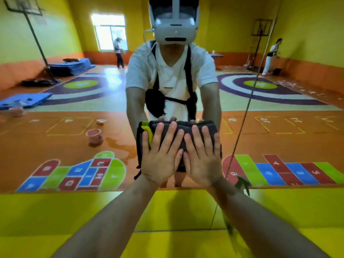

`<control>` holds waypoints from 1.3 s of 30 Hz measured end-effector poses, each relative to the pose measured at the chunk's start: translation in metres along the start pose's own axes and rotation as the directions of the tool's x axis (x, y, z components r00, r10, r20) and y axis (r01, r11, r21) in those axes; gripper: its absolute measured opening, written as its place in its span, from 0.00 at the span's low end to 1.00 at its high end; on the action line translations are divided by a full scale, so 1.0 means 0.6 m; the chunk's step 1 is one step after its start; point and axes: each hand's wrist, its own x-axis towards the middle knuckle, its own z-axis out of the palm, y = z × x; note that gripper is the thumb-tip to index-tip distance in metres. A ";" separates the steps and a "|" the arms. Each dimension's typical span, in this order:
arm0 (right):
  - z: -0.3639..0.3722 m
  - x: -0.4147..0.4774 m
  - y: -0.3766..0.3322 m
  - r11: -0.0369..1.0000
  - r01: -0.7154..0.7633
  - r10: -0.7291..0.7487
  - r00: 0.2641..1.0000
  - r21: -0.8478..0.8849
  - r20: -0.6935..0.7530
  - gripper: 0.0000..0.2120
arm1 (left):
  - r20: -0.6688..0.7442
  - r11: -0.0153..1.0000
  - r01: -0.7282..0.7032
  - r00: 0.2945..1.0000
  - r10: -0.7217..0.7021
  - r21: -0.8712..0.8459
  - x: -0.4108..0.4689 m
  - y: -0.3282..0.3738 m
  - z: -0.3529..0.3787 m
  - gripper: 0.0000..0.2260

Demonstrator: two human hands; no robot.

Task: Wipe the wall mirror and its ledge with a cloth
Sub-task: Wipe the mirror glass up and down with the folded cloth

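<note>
A folded dark grey cloth [199, 128] with a yellow patch at its left lies flat against the wall mirror [74, 101]. My left hand [161, 157] and my right hand [202, 159] press on it side by side, fingers straight and spread, pointing up. The mirror fills the upper part of the view and shows my own reflection behind the cloth. The mirror's bottom edge meets a yellow padded ledge [74, 211] just below my wrists.
A vertical seam [247, 108] between mirror panels runs just right of my right hand. The mirror reflects an orange floor with painted hopscotch, a pink bucket [94, 135], blue mats and two people far off.
</note>
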 end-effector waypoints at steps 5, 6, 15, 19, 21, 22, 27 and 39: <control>0.044 -0.147 -0.042 0.999 0.000 -0.003 0.997 0.033 0.078 0.36 | 0.043 0.999 -0.011 0.999 0.013 -0.043 -0.151 0.035 0.047 0.28; 0.052 -0.180 -0.049 0.999 0.009 -0.013 0.995 0.038 0.096 0.36 | 0.051 0.999 -0.013 0.999 0.015 -0.049 -0.184 0.045 0.055 0.28; 0.122 -0.476 -0.108 0.997 0.065 -0.075 0.965 0.049 0.249 0.38 | 0.171 0.994 -0.063 0.982 0.077 -0.085 -0.470 0.121 0.127 0.32; 0.146 -0.563 -0.129 0.997 0.059 -0.068 0.963 0.042 0.261 0.39 | 0.212 0.993 -0.091 0.972 0.104 -0.071 -0.556 0.146 0.151 0.35; 0.154 -0.586 -0.127 0.995 0.089 -0.096 0.963 0.038 0.253 0.39 | 0.212 0.995 -0.082 0.973 0.094 -0.065 -0.580 0.156 0.161 0.36; 0.157 -0.593 -0.123 0.993 0.108 -0.115 0.962 0.040 0.248 0.39 | 0.212 0.995 -0.074 0.974 0.085 -0.061 -0.588 0.161 0.166 0.36; 0.146 -0.636 -0.074 0.989 0.141 -0.148 0.957 0.046 0.251 0.38 | 0.241 0.998 -0.036 0.969 0.047 -0.050 -0.597 0.224 0.189 0.37; 0.044 -0.402 0.063 0.994 0.096 -0.106 0.969 0.055 0.222 0.29 | 0.217 0.998 0.064 0.974 -0.059 -0.016 -0.315 0.237 0.129 0.34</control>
